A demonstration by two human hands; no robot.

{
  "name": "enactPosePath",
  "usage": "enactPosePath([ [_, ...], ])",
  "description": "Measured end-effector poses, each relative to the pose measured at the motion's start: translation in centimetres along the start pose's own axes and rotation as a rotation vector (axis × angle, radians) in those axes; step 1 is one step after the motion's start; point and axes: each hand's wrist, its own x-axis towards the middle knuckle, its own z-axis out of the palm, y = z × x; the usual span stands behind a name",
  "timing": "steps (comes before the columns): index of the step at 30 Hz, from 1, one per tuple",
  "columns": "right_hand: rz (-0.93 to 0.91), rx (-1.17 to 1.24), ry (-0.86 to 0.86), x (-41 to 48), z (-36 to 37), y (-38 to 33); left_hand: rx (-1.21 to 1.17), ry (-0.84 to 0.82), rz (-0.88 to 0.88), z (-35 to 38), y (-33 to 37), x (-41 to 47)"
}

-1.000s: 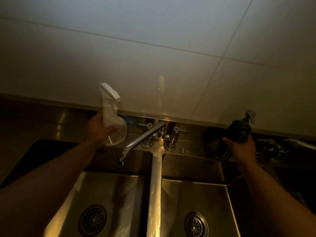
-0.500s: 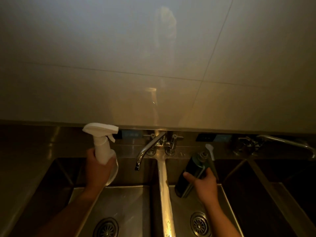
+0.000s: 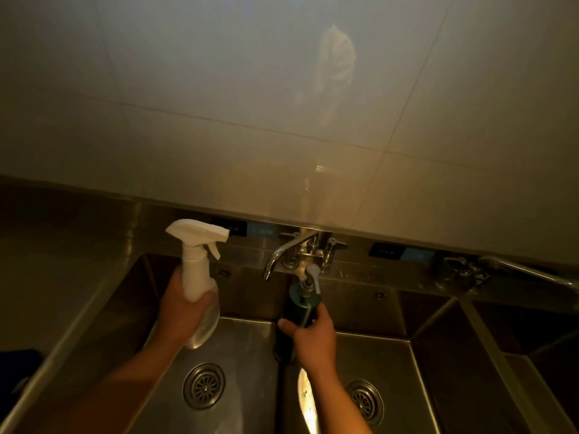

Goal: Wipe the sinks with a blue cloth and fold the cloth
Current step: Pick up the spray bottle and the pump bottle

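My left hand (image 3: 181, 311) grips a white spray bottle (image 3: 195, 270), held upright over the left steel sink (image 3: 247, 349). My right hand (image 3: 310, 339) grips a dark pump bottle (image 3: 300, 308) above the ridge between the left sink and the middle sink (image 3: 388, 364). Each of these two basins shows a round drain strainer. A dark blue patch (image 3: 17, 368) lies on the counter at the far left edge; it may be the cloth, but I cannot tell in this dim light.
A chrome swivel tap (image 3: 288, 252) stands behind the divider, its spout over the left sink. A third basin (image 3: 517, 333) and a second tap (image 3: 526, 270) sit at the right. A pale tiled wall (image 3: 282, 104) rises behind the steel backsplash.
Both hands drew the bottles back from the rear ledge toward me. The pump bottle moved left from the right ledge to the divider. The view tilted up and shifted.
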Motion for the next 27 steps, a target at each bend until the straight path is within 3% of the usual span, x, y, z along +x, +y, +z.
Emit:
enactPosePath([
  [11,-0.024,-0.041,-0.019,-3.2,5.8,-1.4,0.025,-0.025,-0.021,-6.2,-0.8,-0.2],
  [21,-0.007,-0.017,0.077,-6.0,16.4,-2.5,0.029,-0.211,-0.044,-15.4,-3.3,4.1],
  [27,-0.008,-0.043,0.084,-6.4,18.8,-3.1,0.071,-0.214,-0.030,-18.1,-3.6,5.6],
])
